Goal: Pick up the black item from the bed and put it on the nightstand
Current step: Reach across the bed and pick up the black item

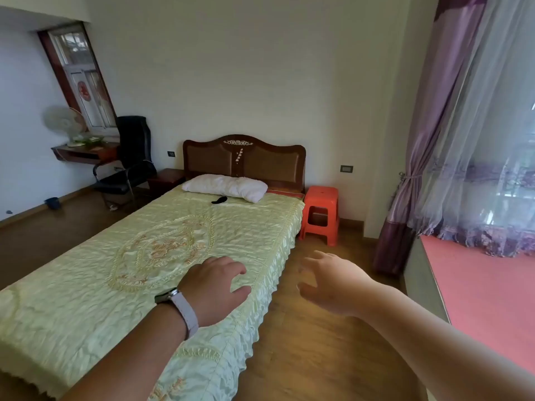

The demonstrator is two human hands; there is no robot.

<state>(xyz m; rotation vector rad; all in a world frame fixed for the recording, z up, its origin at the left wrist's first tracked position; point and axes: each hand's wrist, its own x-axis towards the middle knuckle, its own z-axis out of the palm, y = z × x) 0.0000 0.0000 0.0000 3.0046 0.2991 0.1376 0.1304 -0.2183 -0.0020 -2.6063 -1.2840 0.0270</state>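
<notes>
A person is standing at the foot end of a bed (162, 256) and is reaching both bare hands out ahead. The left hand (215, 287), with a watch on a pale strap (182, 309) at the wrist, is hanging over the near right corner of the pale green embroidered bedspread (86, 285), fingers spread and curling downward, holding nothing; whether it is touching the cloth cannot be told. The right hand (333, 285) is hovering over the wooden floor (304, 357) beside the bed, fingers splayed wide, also gripping nothing. The black item (219, 200), small and curved, is lying on the bedspread far up the bed, just in front of the white pillow (225, 187) and well apart from both hands. The pillow is resting against the dark wooden headboard (244, 157). A dark red-brown nightstand (165, 178) is sitting at the left side of the headboard, next to a black office chair (131, 157). An orange plastic stool (320, 214) is standing at the right side of the headboard. Purple curtains (428, 134) are hanging along the right wall, and a white fan (65, 121) is sitting on a wall shelf at far left.
</notes>
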